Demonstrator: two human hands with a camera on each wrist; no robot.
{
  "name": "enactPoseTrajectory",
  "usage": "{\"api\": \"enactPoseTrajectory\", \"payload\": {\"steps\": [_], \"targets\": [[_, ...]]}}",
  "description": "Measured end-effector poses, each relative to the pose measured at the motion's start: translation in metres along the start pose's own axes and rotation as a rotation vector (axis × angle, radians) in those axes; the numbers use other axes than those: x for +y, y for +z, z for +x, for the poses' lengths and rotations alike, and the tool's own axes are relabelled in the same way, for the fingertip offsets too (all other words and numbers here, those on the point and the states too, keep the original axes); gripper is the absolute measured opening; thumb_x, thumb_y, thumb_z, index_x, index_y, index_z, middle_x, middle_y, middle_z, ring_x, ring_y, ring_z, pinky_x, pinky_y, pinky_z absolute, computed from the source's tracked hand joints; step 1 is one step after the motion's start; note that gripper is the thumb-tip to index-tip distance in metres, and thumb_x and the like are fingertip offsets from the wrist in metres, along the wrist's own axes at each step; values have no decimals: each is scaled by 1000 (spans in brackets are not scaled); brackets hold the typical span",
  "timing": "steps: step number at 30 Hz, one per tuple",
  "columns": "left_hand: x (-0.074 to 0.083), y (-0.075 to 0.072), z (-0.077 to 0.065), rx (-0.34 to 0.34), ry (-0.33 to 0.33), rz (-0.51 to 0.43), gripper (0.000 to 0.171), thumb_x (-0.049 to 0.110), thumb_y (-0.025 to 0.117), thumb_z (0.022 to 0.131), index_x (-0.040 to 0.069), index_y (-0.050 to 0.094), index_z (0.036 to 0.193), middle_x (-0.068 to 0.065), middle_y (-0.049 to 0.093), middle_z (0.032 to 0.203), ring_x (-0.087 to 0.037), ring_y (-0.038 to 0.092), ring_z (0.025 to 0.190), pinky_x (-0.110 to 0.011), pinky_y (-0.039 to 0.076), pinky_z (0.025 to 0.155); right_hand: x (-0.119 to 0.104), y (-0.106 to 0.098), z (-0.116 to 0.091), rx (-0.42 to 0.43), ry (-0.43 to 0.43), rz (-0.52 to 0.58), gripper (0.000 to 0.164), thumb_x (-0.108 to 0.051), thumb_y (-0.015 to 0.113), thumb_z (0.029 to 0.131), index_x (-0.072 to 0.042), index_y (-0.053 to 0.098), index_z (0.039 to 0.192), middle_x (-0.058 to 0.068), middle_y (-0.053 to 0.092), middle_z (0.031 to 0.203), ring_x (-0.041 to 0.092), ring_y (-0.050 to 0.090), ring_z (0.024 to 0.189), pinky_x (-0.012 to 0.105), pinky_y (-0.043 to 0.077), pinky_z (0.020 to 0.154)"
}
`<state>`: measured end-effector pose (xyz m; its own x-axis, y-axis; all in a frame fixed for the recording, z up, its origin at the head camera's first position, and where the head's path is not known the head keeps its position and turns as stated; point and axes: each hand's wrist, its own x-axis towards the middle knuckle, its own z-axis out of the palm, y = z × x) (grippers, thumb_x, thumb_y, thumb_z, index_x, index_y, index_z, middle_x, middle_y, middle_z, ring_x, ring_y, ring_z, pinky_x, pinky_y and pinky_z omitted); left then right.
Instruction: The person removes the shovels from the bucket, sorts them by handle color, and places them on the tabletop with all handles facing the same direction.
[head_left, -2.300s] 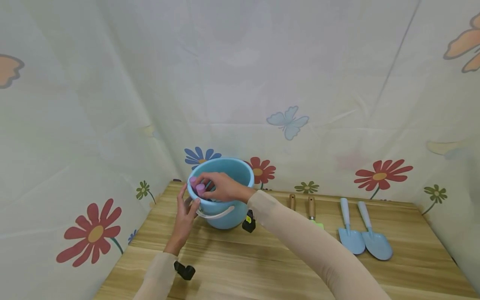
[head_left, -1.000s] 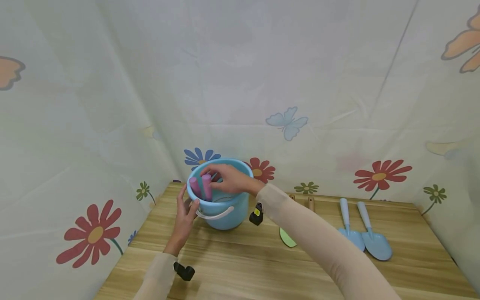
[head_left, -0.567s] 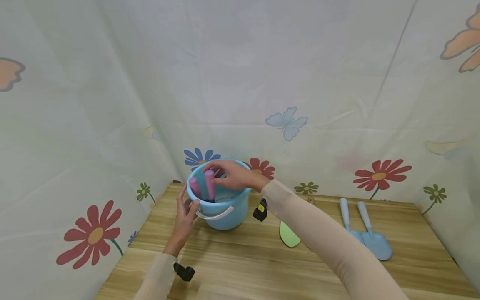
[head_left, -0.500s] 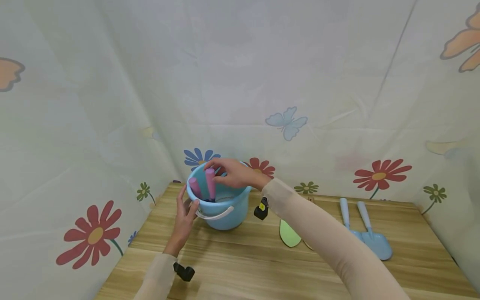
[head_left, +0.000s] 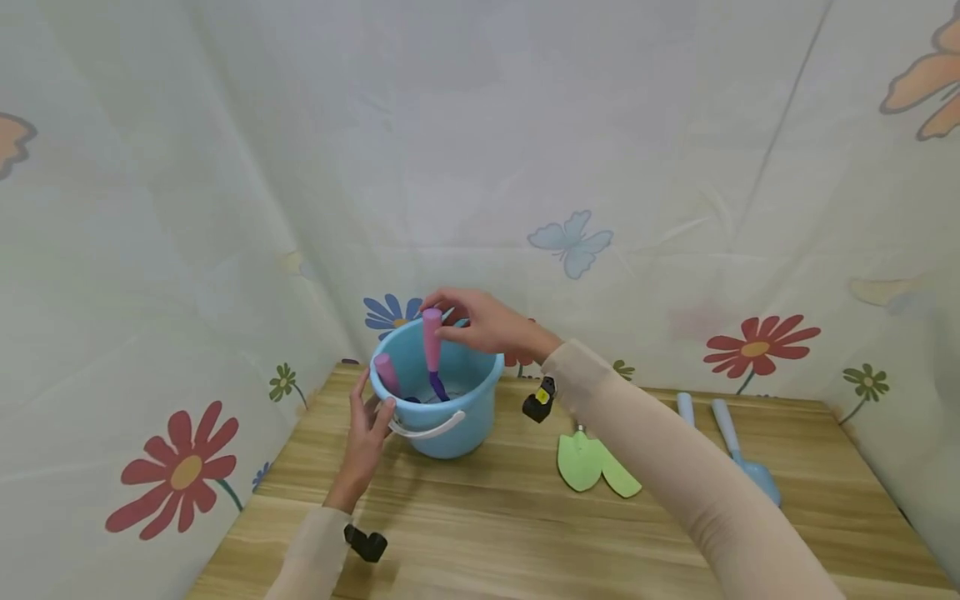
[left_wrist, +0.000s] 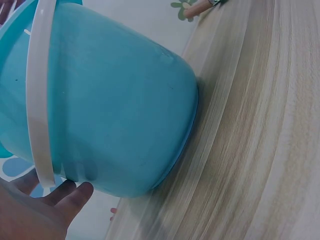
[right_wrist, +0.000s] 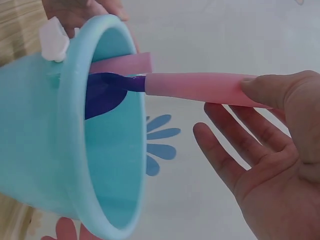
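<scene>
A light blue bucket (head_left: 459,435) with a white handle (head_left: 431,432) stands upright on the table. At its left side my left hand (head_left: 365,446) holds it, thumb near the front rim and fingers along the outer wall. My right hand (head_left: 486,323) pinches a garden trowel (head_left: 432,343) by the top of its pink handle, thumb against the fingers. The handle rises above the bucket's rim, while the purple blade (right_wrist: 107,95) is partly hidden inside. Another pink handle (right_wrist: 125,63) leans against the inner wall beside it; its lower end is hidden.
Two green trowel blades (head_left: 580,462) lie right of the bucket, their handles covered by my right sleeve (head_left: 660,450). Farther right are two light blue trowels (head_left: 761,481), partly behind the arm. A flower-print cloth (head_left: 465,150) hangs close behind the table (head_left: 480,533).
My right hand has drawn the pink-handled trowel upward and a little right, from low in the bucket until its purple neck shows. My left hand has kept its place on the bucket.
</scene>
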<state>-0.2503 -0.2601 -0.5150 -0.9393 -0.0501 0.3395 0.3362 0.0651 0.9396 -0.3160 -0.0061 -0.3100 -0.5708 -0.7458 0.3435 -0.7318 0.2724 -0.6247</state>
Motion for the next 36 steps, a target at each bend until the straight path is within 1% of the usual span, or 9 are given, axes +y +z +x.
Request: {"api": "enactPoseTrajectory", "payload": {"steps": [5, 8, 12, 16, 20, 25, 29, 33, 36], "targets": [[1, 1, 0, 7, -1, 9, 68, 26, 50, 109, 34, 11, 164, -22, 28, 162, -43, 36, 146, -62, 40, 108, -6, -12, -6, 76, 5, 12, 42, -15, 71, 98, -11, 59, 137, 4, 66, 128, 18, 68, 110, 36, 58, 91], [0, 1, 1, 1, -5, 12, 68, 27, 50, 110, 36, 11, 163, -22, 29, 162, -42, 36, 146, -61, 40, 109, -9, -19, -10, 127, 9, 8, 42, -15, 72, 98, -11, 59, 137, 3, 66, 128, 17, 68, 111, 35, 58, 91], [-1, 0, 3, -9, -1, 8, 68, 26, 50, 110, 35, 10, 164, -22, 28, 162, -43, 35, 146, -63, 39, 109, -12, -27, -13, 199, -3, 26, 42, -14, 73, 97, -11, 59, 137, 4, 66, 125, 18, 68, 110, 34, 58, 91], [-2, 0, 2, -12, -2, 5, 68, 27, 51, 109, 37, 11, 163, -21, 27, 162, -42, 35, 146, -65, 40, 107, -16, -35, -17, 270, -15, 39, 41, -14, 73, 97, -10, 59, 135, 5, 67, 122, 19, 68, 108, 38, 57, 94], [-2, 0, 0, -13, -3, 6, 67, 29, 51, 109, 39, 11, 162, -18, 28, 162, -39, 36, 146, -65, 41, 106, -20, -44, -20, 344, -20, 27, 41, -16, 74, 96, -10, 60, 134, 7, 67, 121, 18, 69, 106, 37, 58, 93], [-1, -1, 1, -9, 0, 21, 69, 29, 51, 109, 33, 9, 164, -18, 29, 161, -38, 37, 145, -64, 42, 106, -24, -58, -27, 423, -37, 2, 43, -17, 75, 96, -9, 60, 136, 8, 69, 123, 18, 70, 105, 35, 58, 91], [-1, -1, 2, -15, 7, 27, 69, 27, 49, 110, 31, 8, 164, -19, 27, 162, -40, 35, 146, -64, 41, 106, -25, -68, -34, 463, -34, -36, 43, -19, 74, 96, -11, 61, 137, 5, 70, 123, 16, 71, 104, 34, 59, 88], [0, -1, 1, -19, 14, 21, 68, 26, 48, 110, 33, 7, 164, -20, 25, 163, -42, 33, 147, -65, 40, 107, -25, -76, -42, 478, -28, -64, 43, -21, 75, 96, -12, 61, 136, 4, 70, 123, 15, 71, 102, 32, 60, 86], [0, 0, 1, -15, 7, 27, 67, 27, 49, 110, 37, 9, 163, -19, 25, 164, -41, 33, 148, -64, 41, 107, -23, -80, -49, 488, -17, -70, 43, -22, 75, 96, -14, 61, 135, 4, 70, 124, 15, 71, 102, 33, 60, 85]]}}
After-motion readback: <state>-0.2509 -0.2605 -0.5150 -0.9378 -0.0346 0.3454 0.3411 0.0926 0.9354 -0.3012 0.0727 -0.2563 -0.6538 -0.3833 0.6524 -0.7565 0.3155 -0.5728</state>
